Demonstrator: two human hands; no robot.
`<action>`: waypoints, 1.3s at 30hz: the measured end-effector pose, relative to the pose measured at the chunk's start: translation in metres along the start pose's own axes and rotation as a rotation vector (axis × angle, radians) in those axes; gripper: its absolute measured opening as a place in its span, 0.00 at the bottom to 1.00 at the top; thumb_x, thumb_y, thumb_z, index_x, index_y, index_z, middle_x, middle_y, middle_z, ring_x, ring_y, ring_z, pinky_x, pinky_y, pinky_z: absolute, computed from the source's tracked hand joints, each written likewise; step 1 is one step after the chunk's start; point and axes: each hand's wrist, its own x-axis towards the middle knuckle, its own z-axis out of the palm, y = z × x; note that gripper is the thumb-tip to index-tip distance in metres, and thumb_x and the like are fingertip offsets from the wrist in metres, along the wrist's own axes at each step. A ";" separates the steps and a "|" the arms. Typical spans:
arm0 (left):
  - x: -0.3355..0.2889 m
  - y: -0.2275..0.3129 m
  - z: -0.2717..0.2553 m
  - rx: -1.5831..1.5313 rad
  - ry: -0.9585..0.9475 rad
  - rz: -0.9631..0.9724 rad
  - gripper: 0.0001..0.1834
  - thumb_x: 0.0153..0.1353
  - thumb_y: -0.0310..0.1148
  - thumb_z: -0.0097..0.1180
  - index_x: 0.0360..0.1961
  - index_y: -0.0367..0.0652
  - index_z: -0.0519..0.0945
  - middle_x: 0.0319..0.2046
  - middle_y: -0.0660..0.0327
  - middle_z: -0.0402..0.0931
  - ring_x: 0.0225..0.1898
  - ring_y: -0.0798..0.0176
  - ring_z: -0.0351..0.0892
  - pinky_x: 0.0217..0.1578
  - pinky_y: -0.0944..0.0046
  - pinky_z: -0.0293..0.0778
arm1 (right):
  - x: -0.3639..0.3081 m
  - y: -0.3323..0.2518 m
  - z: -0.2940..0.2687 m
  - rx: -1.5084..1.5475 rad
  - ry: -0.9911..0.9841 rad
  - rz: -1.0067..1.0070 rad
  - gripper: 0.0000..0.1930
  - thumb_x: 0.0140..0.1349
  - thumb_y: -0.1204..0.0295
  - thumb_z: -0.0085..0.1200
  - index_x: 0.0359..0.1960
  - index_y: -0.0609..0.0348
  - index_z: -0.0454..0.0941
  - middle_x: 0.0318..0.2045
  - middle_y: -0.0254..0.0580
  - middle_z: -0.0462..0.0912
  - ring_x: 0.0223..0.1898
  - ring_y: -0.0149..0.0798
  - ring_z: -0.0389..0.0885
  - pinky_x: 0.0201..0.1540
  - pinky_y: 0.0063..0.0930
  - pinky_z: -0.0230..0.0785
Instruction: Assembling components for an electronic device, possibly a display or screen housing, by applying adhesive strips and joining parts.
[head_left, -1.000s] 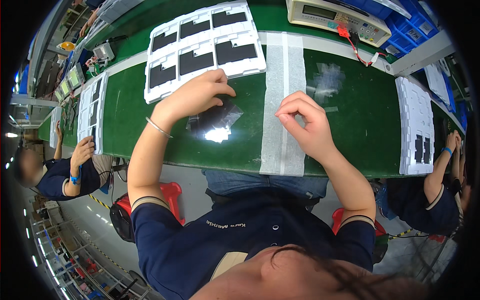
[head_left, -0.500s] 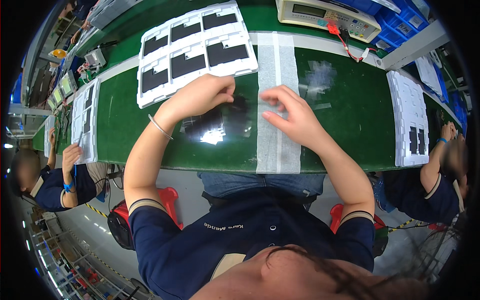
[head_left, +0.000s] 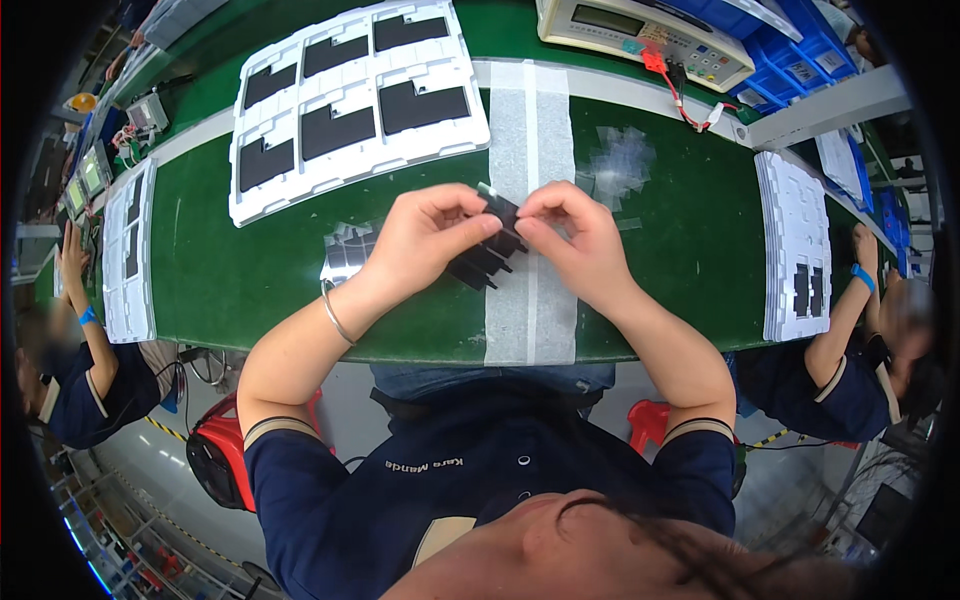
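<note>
My left hand [head_left: 430,235] pinches a dark sheet of black strips [head_left: 478,264] between thumb and fingers, above the green bench. The sheet hangs tilted, and its lower edge splits into several narrow tabs. Close beside it, my right hand [head_left: 575,240] is closed, thumb and forefinger pressed together at the sheet's upper right edge. Whether a separate small piece sits in that pinch is hidden by the fingertips. Beside my left wrist lies a shiny clear sheet with grid lines [head_left: 347,250]. Beyond my left hand is a white tray [head_left: 365,165] bearing several flat black L-shaped parts [head_left: 337,130].
A pale tape strip [head_left: 530,320] runs across the green bench [head_left: 680,270]. At the back stand a beige meter [head_left: 640,35] with red leads and blue bins [head_left: 790,60]. White trays are stacked at right [head_left: 795,250] and left [head_left: 130,260], near two co-workers.
My right hand has gone from fingers apart to a pinch at the black sheet's edge. The sheet, a dark blur before, now shows clearly between both hands. The whole view has shifted slightly.
</note>
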 end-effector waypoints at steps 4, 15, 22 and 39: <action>0.001 0.001 0.003 0.335 -0.093 0.092 0.05 0.52 0.26 0.58 0.26 0.36 0.77 0.20 0.66 0.72 0.21 0.76 0.69 0.21 0.74 0.65 | 0.004 0.001 -0.005 -0.523 -0.031 -0.324 0.06 0.49 0.74 0.56 0.24 0.60 0.71 0.26 0.37 0.72 0.26 0.38 0.72 0.30 0.27 0.65; -0.001 0.002 0.007 0.422 -0.403 0.106 0.06 0.50 0.26 0.59 0.28 0.36 0.77 0.24 0.61 0.75 0.24 0.68 0.73 0.22 0.71 0.68 | 0.003 -0.013 -0.027 -0.299 -0.406 -0.035 0.03 0.48 0.78 0.51 0.22 0.63 0.70 0.26 0.40 0.74 0.28 0.40 0.73 0.32 0.27 0.66; 0.014 0.006 0.011 0.518 -0.378 -0.027 0.13 0.46 0.29 0.63 0.32 0.37 0.74 0.17 0.60 0.73 0.20 0.64 0.74 0.22 0.68 0.68 | 0.021 0.015 -0.088 -1.153 0.004 0.011 0.08 0.46 0.72 0.58 0.26 0.59 0.72 0.27 0.39 0.73 0.33 0.42 0.72 0.38 0.31 0.65; 0.034 -0.003 0.001 0.941 -0.338 0.384 0.22 0.38 0.30 0.65 0.36 0.41 0.72 0.29 0.60 0.71 0.27 0.60 0.72 0.28 0.64 0.70 | 0.021 0.018 -0.091 -1.137 -0.003 0.083 0.29 0.39 0.64 0.65 0.46 0.50 0.69 0.53 0.41 0.63 0.57 0.47 0.57 0.59 0.41 0.49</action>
